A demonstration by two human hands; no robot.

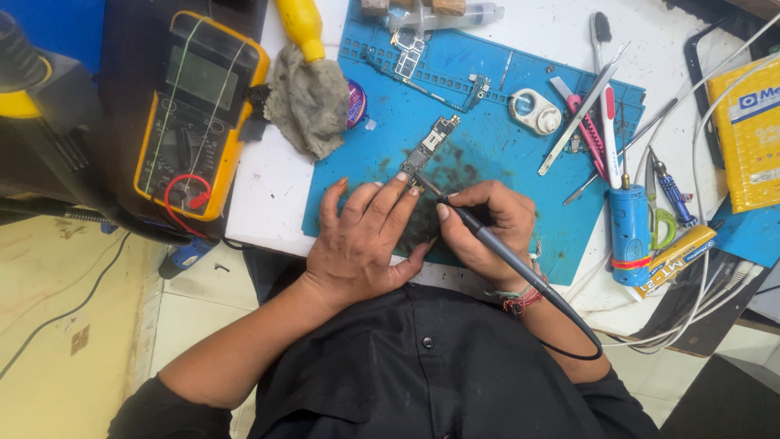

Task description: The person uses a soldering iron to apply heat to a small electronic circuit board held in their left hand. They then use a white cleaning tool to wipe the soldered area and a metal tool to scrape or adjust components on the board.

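A narrow phone circuit board [428, 148] lies on the blue work mat [504, 187]. My left hand [366, 240] rests flat on the mat, fingertips pressing the board's near end. My right hand [485, 232] grips a dark soldering iron [479, 232] like a pen. Its tip [424, 184] touches the board's near end beside my left fingertips. The iron's black cable [569, 313] loops back past my right wrist.
A yellow multimeter [199, 114] lies at the left, next to a grey rag [309, 97]. Tweezers, a pink tool and a toothbrush [605, 106] lie at the mat's right. A blue cylinder [630, 232], screwdrivers, white cables and a yellow package [751, 130] crowd the right side.
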